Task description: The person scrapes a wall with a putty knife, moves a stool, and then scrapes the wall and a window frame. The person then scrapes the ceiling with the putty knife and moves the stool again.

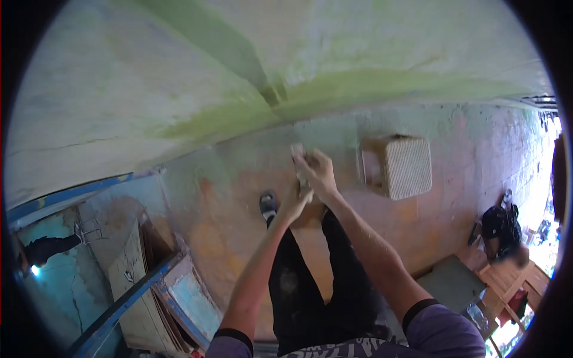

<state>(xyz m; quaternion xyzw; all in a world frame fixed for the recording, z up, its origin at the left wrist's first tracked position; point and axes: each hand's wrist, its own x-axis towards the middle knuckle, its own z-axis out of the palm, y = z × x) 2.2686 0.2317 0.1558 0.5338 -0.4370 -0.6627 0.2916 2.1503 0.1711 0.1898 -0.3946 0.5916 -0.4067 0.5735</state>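
Note:
In front of my body, both hands meet around a slim, pale object (301, 176) whose kind I cannot make out. Its whitish upper end shows above the fingers. My left hand (295, 204) is closed around the lower part. Higher up and to the right, my right hand (320, 172) curls its fingers closed against the same object. Part of it stays hidden behind the fingers.
A woven box-like stool (409, 167) stands on the worn floor (233, 238) to the right. Ahead rises a green-white wall (179, 89). Boards (134, 280) and a blue rail (128, 303) are at left. Another person (502, 230) is beside wooden furniture (516, 277) at right.

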